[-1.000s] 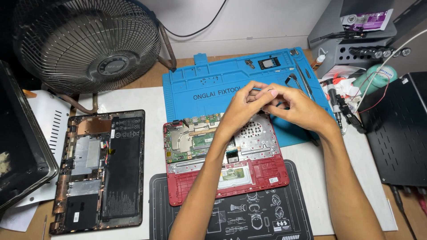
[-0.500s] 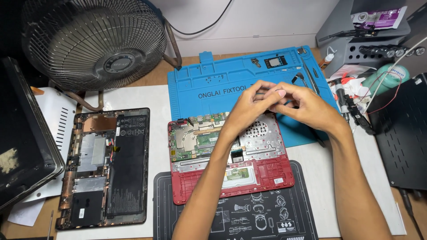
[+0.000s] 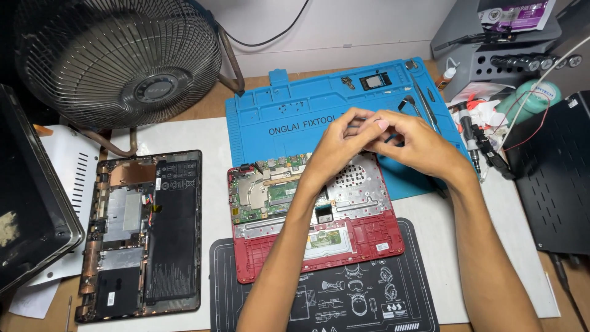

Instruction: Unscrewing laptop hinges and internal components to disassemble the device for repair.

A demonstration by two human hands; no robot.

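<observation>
Hovering together above opened red plastic laptop base (image 3: 344,240), left hand (image 3: 337,146) and right hand (image 3: 413,146) meet, fingers curled, pinched contents too small to tell. Blue silicone repair mat (image 3: 289,120) behind; black opened laptop chassis (image 3: 144,233) left; metal fan (image 3: 117,58) at tabletop's rear.

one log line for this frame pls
left hand + right hand: fingertips together, whatever they pinch is hidden | above open red laptop base | blue silicone repair mat behind | black opened laptop at left
</observation>
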